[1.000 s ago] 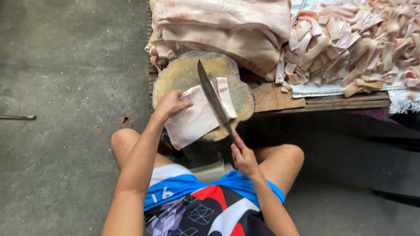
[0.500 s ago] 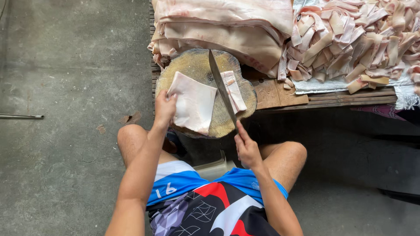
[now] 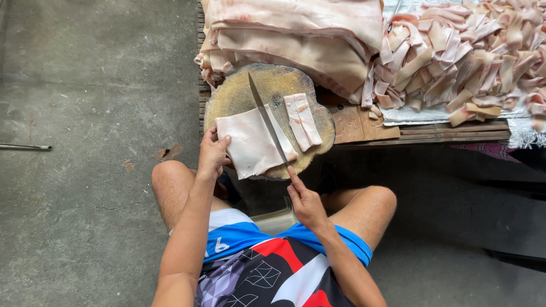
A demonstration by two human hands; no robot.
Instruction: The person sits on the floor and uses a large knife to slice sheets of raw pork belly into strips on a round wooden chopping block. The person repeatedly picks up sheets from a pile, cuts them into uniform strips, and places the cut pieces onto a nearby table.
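A pale slab of pork skin [image 3: 250, 143] lies flat on a round wooden chopping block [image 3: 239, 94]. My left hand [image 3: 214, 152] presses the slab's left edge. My right hand [image 3: 304, 199] grips the handle of a long knife [image 3: 267, 119], whose blade lies across the slab's right side, tip pointing away from me. Two cut strips [image 3: 303, 118] lie on the block to the right of the blade.
Folded slabs of pork skin [image 3: 296, 34] are stacked behind the block. A heap of cut strips [image 3: 460, 51] lies on a white sheet at the right, on a low wooden pallet [image 3: 443, 133]. Concrete floor [image 3: 85, 113] spreads left, with a metal rod [image 3: 25, 147].
The slab, which my left hand held lifted and folded, now lies flat on the block. The knife has come down onto it, beside the strips cut off earlier.
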